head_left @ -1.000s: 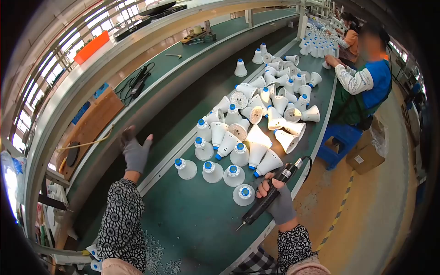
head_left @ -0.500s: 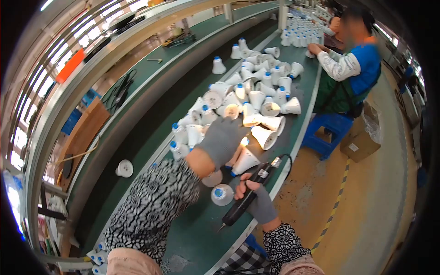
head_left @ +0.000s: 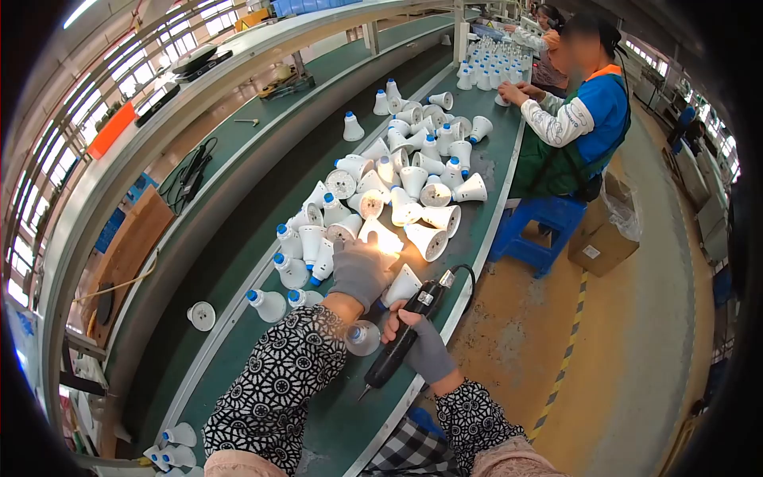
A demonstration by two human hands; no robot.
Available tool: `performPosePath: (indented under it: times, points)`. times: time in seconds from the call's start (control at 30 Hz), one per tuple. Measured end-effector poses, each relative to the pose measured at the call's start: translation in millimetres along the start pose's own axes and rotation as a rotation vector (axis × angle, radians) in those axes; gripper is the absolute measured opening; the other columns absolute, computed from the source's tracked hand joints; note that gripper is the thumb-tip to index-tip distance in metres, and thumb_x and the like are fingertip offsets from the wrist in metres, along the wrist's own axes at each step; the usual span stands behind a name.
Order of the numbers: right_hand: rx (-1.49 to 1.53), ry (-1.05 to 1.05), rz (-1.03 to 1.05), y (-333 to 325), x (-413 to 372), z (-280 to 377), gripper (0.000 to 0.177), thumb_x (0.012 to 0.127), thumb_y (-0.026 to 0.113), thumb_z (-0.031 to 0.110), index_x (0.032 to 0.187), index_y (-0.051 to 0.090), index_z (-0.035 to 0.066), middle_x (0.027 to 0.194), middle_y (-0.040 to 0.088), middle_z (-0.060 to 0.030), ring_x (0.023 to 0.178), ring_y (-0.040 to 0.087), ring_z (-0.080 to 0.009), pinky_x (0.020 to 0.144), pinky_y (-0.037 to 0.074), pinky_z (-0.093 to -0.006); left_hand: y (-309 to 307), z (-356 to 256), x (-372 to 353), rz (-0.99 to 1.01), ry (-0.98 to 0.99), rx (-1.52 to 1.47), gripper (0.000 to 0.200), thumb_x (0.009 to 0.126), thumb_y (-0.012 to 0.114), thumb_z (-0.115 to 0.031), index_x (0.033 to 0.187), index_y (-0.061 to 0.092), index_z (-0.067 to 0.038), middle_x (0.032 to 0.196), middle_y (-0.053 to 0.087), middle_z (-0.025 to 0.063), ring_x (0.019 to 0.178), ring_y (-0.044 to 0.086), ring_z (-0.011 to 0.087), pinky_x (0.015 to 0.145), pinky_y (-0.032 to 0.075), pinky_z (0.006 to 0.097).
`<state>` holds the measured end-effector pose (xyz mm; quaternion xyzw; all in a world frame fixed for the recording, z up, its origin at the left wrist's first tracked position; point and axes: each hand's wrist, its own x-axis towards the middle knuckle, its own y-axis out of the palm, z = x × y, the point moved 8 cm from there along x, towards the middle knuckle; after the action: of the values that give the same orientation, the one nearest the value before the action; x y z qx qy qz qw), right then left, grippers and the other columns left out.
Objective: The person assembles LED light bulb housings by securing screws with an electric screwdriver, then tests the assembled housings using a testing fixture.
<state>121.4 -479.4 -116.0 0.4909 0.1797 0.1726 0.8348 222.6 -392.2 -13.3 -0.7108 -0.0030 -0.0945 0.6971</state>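
Observation:
My right hand (head_left: 421, 343), in a grey fingerless glove, is wrapped round a black electric screwdriver (head_left: 397, 342), its bit pointing down toward the lower left. My left hand (head_left: 362, 274), gloved the same way, reaches in at the near edge of a pile of white cone-shaped bulb housings (head_left: 413, 181) with blue ends. Its fingers are largely hidden by the glove and by glare, next to a brightly lit housing (head_left: 380, 235). One housing (head_left: 403, 285) lies between my hands, and another (head_left: 363, 338) stands below my left wrist.
The green conveyor belt (head_left: 334, 413) runs away from me. A co-worker (head_left: 588, 119) sits at its right side on a blue stool (head_left: 536, 230), handling a housing. A cardboard box (head_left: 608, 226) stands behind the stool. One housing (head_left: 202, 316) lies left of the metal rail.
My left hand has drawn back a little toward me, uncovering the lit housing. The view has swung slightly to the right. My right hand keeps the screwdriver in much the same pose.

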Motion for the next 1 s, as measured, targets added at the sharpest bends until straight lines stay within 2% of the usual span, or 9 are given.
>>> performPosePath:
  times: [0.1, 0.2, 0.27, 0.37, 0.5, 0.67, 0.77, 0.87, 1.0]
  points:
    - [-0.011, 0.001, -0.005, 0, 0, 0, 0.023, 0.092, 0.060, 0.020, 0.109, 0.053, 0.006, 0.079, 0.053, -0.0041, 0.076, 0.054, -0.0181, 0.077, 0.047, -0.0362, -39, -1, -6, -0.114, 0.008, -0.307, 0.052, 0.081, 0.069, -0.034, 0.118, 0.052, -0.002, 0.095, 0.069, 0.0166, 0.094, 0.066, 0.0316, 0.088, 0.046, 0.0404]
    - [-0.028, -0.048, -0.013, 2, 0, 3, 0.026, 0.093, 0.057, 0.021, 0.112, 0.052, 0.004, 0.076, 0.055, -0.0046, 0.074, 0.057, -0.0187, 0.074, 0.049, -0.0355, -112, -10, -25, -0.500, 0.291, -0.417, 0.049, 0.081, 0.072, -0.022, 0.120, 0.051, -0.003, 0.098, 0.068, 0.0126, 0.095, 0.065, 0.0264, 0.087, 0.048, 0.0362]
    - [-0.098, -0.045, -0.043, 5, -5, 6, 0.024, 0.094, 0.055, 0.022, 0.111, 0.053, 0.005, 0.074, 0.054, -0.0036, 0.074, 0.056, -0.0180, 0.074, 0.049, -0.0356, -98, 30, -47, -0.303, 0.034, -1.348, 0.059, 0.082, 0.073, -0.013, 0.133, 0.044, -0.005, 0.109, 0.064, 0.0054, 0.100, 0.059, 0.0154, 0.090, 0.047, 0.0300]
    - [-0.149, -0.051, -0.059, 4, -3, 4, 0.021, 0.096, 0.053, 0.024, 0.109, 0.054, 0.008, 0.073, 0.053, -0.0017, 0.073, 0.055, -0.0158, 0.074, 0.048, -0.0357, -118, 61, -106, -0.210, -0.073, -1.310, 0.069, 0.085, 0.072, -0.012, 0.142, 0.034, -0.005, 0.120, 0.058, 0.0045, 0.105, 0.055, 0.0133, 0.092, 0.046, 0.0302]
    - [-0.014, -0.042, 0.011, 9, 0, 0, 0.020, 0.096, 0.058, 0.024, 0.107, 0.056, 0.007, 0.077, 0.049, -0.0010, 0.070, 0.049, -0.0128, 0.070, 0.046, -0.0301, -109, 75, -194, -0.126, -0.228, -1.866, 0.075, 0.087, 0.070, -0.012, 0.150, 0.028, -0.013, 0.137, 0.050, 0.0109, 0.119, 0.055, 0.0242, 0.102, 0.044, 0.0398]
    - [0.021, -0.017, 0.025, -4, 6, -2, 0.020, 0.098, 0.056, 0.022, 0.110, 0.054, 0.006, 0.079, 0.047, -0.0029, 0.073, 0.049, -0.0147, 0.071, 0.046, -0.0320, -71, 95, -276, -0.184, -0.463, -2.042, 0.078, 0.087, 0.067, -0.012, 0.151, 0.021, -0.017, 0.142, 0.045, 0.0153, 0.124, 0.054, 0.0338, 0.104, 0.044, 0.0445]
    - [0.036, 0.000, 0.028, -5, 5, -1, 0.023, 0.097, 0.057, 0.022, 0.112, 0.052, 0.006, 0.081, 0.046, -0.0039, 0.074, 0.048, -0.0158, 0.073, 0.045, -0.0329, -65, 103, -307, -0.217, -0.539, -2.043, 0.072, 0.091, 0.062, -0.009, 0.149, 0.019, -0.010, 0.140, 0.046, 0.0188, 0.122, 0.056, 0.0295, 0.104, 0.045, 0.0421]
    - [0.018, -0.015, 0.043, -5, 7, 0, 0.025, 0.097, 0.057, 0.023, 0.114, 0.051, 0.006, 0.082, 0.045, -0.0037, 0.075, 0.047, -0.0157, 0.074, 0.045, -0.0326, -50, 113, -327, -0.260, -0.555, -1.860, 0.072, 0.088, 0.068, -0.017, 0.148, 0.027, -0.011, 0.142, 0.045, 0.0151, 0.121, 0.055, 0.0322, 0.100, 0.047, 0.0427]
    - [0.007, -0.030, 0.062, -2, 5, 1, 0.026, 0.098, 0.057, 0.024, 0.115, 0.050, 0.006, 0.082, 0.046, -0.0042, 0.076, 0.048, -0.0158, 0.075, 0.046, -0.0325, -45, 106, -343, -0.356, -0.625, -2.125, 0.065, 0.088, 0.070, -0.024, 0.141, 0.036, -0.007, 0.137, 0.048, 0.0127, 0.105, 0.061, 0.0267, 0.087, 0.054, 0.0392]
